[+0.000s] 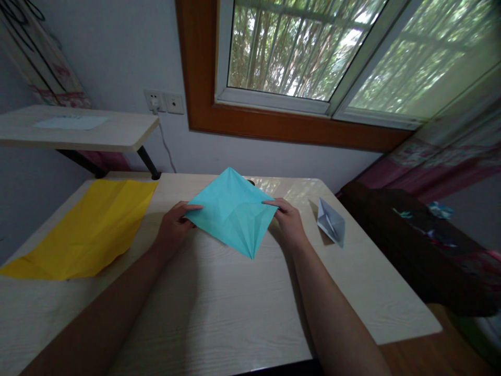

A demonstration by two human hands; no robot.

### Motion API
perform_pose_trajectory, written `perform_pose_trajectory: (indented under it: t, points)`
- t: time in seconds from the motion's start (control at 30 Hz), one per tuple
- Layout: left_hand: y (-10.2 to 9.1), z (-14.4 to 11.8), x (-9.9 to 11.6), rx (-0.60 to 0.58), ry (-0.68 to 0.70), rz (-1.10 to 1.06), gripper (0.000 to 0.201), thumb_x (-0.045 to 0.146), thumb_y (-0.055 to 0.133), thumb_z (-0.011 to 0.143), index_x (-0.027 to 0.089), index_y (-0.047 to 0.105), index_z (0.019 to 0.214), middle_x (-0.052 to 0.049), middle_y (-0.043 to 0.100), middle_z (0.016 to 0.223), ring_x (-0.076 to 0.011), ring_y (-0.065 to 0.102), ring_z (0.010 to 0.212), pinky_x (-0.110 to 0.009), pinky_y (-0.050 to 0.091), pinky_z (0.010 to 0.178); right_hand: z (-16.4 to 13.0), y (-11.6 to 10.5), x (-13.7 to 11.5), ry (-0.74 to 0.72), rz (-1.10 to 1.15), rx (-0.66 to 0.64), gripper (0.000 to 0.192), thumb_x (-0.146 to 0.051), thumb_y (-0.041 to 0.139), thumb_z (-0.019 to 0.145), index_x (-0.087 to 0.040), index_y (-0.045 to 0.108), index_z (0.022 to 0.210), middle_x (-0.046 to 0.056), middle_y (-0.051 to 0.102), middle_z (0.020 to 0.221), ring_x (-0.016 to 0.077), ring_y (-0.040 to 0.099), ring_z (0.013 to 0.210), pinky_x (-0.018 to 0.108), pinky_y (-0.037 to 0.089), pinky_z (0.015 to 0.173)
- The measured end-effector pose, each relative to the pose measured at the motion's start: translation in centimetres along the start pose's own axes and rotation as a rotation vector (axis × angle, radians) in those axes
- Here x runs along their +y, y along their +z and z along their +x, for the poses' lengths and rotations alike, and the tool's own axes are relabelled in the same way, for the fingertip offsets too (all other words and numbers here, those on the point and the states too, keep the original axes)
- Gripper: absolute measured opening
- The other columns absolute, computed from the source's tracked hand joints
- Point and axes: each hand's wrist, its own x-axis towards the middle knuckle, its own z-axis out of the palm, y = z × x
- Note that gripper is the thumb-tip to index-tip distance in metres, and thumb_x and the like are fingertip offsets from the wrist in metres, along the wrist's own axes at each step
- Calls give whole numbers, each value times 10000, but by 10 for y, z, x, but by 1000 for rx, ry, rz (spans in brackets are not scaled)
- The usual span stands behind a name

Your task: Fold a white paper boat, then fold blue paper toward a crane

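A turquoise sheet of paper (233,211) is held up over the desk with its corners pointing up, down and to the sides. Fold creases fan out toward its bottom corner. My left hand (174,224) pinches the left corner, thumb on the face of the paper. At the right corner my right hand (287,216) grips it the same way, a finger or thumb lying over the edge. The fingers behind the sheet are mostly hidden.
A large yellow sheet (88,230) lies on the desk (235,313) at the left. To the right stands a folded grey-white paper shape (331,222). A raised shelf (78,133) occupies the back left, below a wall socket (164,102). A window (309,52) is behind.
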Motion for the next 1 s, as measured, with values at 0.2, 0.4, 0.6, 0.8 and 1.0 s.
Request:
perform_pose_trajectory:
  t: [0.2,0.4,0.6,0.8,1.0]
  points:
    - [-2,1,-5,-42,50,-6,295,205,595,830,287,784,1041,-36,654,999,-122,624,663,-277,554,613,1,-9,-2,-1,25,-6,193,-219,679,789,-287,816,906,35,723,989,223,650,969,389,483,907]
    - [-1,1,2,7,38,-36,192,333,646,890,257,787,995,-49,691,931,-141,655,696,-258,535,575,2,-16,2,2,10,-50,172,-217,689,790,-292,811,885,25,735,961,215,649,932,389,485,878]
    - [1,0,5,44,-7,-57,220,405,686,878,218,779,949,-49,706,886,-140,648,656,-262,536,566,3,-16,1,9,2,-42,50,-264,738,775,-255,786,770,29,726,903,217,644,911,388,476,881]
    - [2,1,7,78,-127,-189,319,473,707,851,162,732,919,-71,734,869,-199,709,758,-290,573,610,1,-15,-1,84,23,-38,141,-359,743,803,-224,770,772,22,697,798,186,616,788,334,470,777]
    - [1,2,5,111,-233,-192,388,526,703,846,150,716,943,-85,766,899,-210,731,812,-320,601,723,0,-12,2,169,51,-46,248,-445,716,843,-211,754,771,19,696,759,176,611,759,305,454,744]
